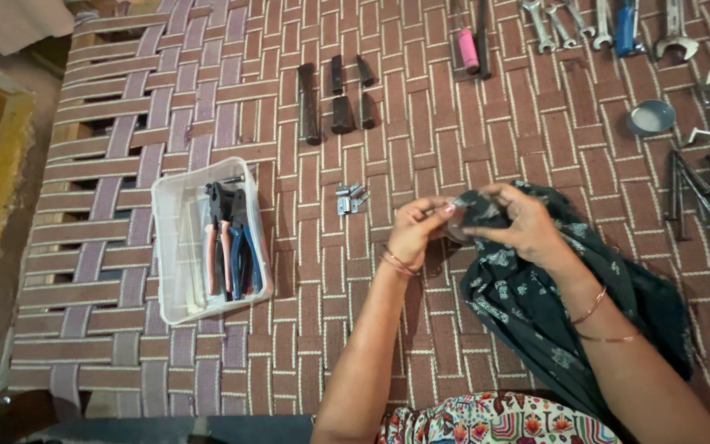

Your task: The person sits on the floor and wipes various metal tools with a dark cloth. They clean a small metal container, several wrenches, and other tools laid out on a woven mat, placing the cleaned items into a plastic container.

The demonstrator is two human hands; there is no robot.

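Wiping step, mid-frame: left hand (pixel 415 230) pinches small shiny part (pixel 456 222); right hand (pixel 513 224) grips dark cloth (pixel 536 296) on it. Next likely needs steady rubbing.

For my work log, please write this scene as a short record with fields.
surface: woven strap bed
left hand: pinches a small metal part, touching the cloth
right hand: grips dark patterned cloth around the part
nearest loose items: small metal pieces
left side: clear plastic tray with pliers
top middle: dark metal blocks
top right: spanners, round lid
right edge: metal rods
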